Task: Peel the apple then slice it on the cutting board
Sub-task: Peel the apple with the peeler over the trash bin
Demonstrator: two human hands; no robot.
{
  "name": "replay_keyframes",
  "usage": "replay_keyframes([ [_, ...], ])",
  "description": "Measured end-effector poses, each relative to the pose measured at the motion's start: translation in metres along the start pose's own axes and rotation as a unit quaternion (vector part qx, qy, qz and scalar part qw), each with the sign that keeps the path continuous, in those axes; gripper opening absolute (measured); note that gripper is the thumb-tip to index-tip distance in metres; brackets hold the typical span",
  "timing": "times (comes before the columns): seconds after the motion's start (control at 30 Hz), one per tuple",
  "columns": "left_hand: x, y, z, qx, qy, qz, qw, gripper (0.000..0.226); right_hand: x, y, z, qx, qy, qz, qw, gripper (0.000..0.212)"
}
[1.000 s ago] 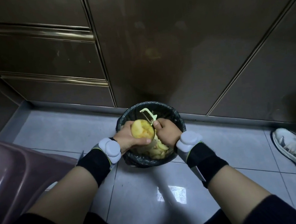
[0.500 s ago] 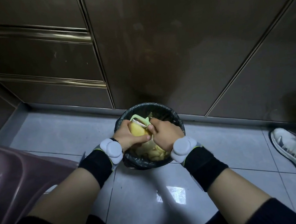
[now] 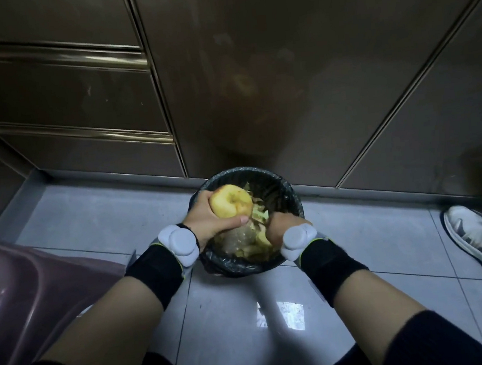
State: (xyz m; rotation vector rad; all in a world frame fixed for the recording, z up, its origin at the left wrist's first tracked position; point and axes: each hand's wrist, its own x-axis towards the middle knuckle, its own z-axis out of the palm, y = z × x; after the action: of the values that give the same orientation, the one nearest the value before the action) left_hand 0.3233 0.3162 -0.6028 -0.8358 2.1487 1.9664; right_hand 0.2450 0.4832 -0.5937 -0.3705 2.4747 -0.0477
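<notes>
Gripping the apple from its left side and underneath, the left hand holds it above the near-left rim of a small round bin lined with a black bag. The apple's pale yellow, largely peeled flesh faces the camera, with the stem dimple showing. The right hand sits lower, over the bin's right side and just beside the apple; its fingers point down out of sight, so its grip cannot be told. Peelings lie inside the bin. A white shoe rests on the tiled floor at right.
</notes>
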Motion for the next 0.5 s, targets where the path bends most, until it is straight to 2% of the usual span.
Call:
replay_keyframes([
  [0.1, -0.003, 0.002, 0.0, -0.118, -0.027, -0.021, 0.992, 0.103, 0.006, 0.002, -0.008, 0.022, 0.045, 0.03, 0.998, 0.03],
  [0.2, -0.001, 0.004, 0.002, -0.24, -0.063, -0.056, 0.967, 0.09, 0.006, 0.003, -0.013, 0.018, 0.063, 0.029, 0.997, 0.029],
  [0.27, -0.001, 0.006, 0.003, -0.285, -0.081, -0.061, 0.953, 0.084, 0.003, 0.004, -0.015, 0.03, 0.07, 0.012, 0.997, 0.025],
  [0.43, 0.003, 0.003, 0.005, -0.287, -0.087, -0.067, 0.952, 0.072, -0.004, 0.001, -0.026, 0.062, 0.098, -0.062, 0.991, 0.02],
  [0.5, 0.006, 0.0, 0.005, -0.264, -0.077, -0.072, 0.959, 0.077, -0.01, -0.001, -0.027, 0.059, 0.119, -0.108, 0.985, 0.021],
])
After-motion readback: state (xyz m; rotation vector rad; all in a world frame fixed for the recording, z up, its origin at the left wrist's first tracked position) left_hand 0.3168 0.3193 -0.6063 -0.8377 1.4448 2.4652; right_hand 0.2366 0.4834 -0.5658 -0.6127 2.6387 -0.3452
